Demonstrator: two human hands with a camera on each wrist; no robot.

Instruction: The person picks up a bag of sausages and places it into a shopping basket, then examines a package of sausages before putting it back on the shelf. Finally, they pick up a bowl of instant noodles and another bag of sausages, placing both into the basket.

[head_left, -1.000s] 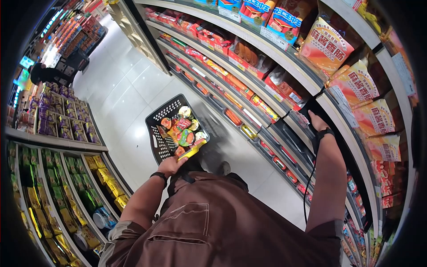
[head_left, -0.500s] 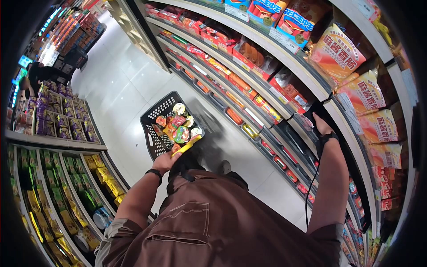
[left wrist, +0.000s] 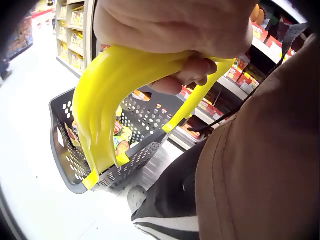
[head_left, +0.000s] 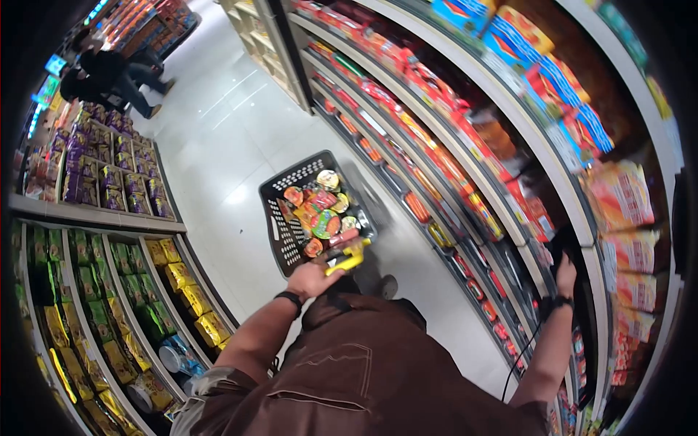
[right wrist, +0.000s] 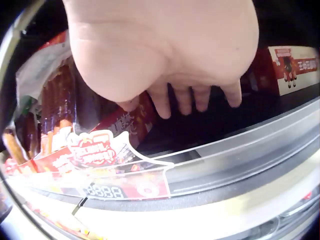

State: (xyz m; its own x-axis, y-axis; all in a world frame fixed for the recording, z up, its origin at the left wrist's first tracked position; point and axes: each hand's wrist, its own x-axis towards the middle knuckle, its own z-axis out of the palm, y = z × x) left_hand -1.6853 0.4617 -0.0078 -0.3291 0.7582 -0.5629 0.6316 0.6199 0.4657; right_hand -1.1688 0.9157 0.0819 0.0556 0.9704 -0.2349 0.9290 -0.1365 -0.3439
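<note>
My left hand [head_left: 311, 280] grips the yellow handle [left wrist: 102, 95] of a black perforated shopping basket [head_left: 275, 231], fingers curled round it. Inside the basket lie several round-lidded tubs and colourful food packs [head_left: 324, 200]. My right hand [right wrist: 165, 45] reaches into a dark gap on the right-hand shelf, its fingers extended and spread with nothing held. Just beyond the fingertips, on the left, is a red box [right wrist: 132, 122]. Brown sausages in clear packs [right wrist: 57, 102] stand farther left, and a red and white box [right wrist: 296, 70] sits to the right.
A clear shelf-edge strip with a printed card [right wrist: 97, 150] fronts the gap. Orange and white sausage bags [head_left: 622, 196] fill the shelf beside my right arm. Bins of yellow packs [head_left: 195, 301] line the left. Farther up the tiled aisle [head_left: 218, 138], people [head_left: 120, 76] stand near displays.
The head view has shifted, so basket and shelves appear farther right. My left hand keeps hold of the handle, and my right hand stays in the shelf gap. A standing person now shows up the aisle.
</note>
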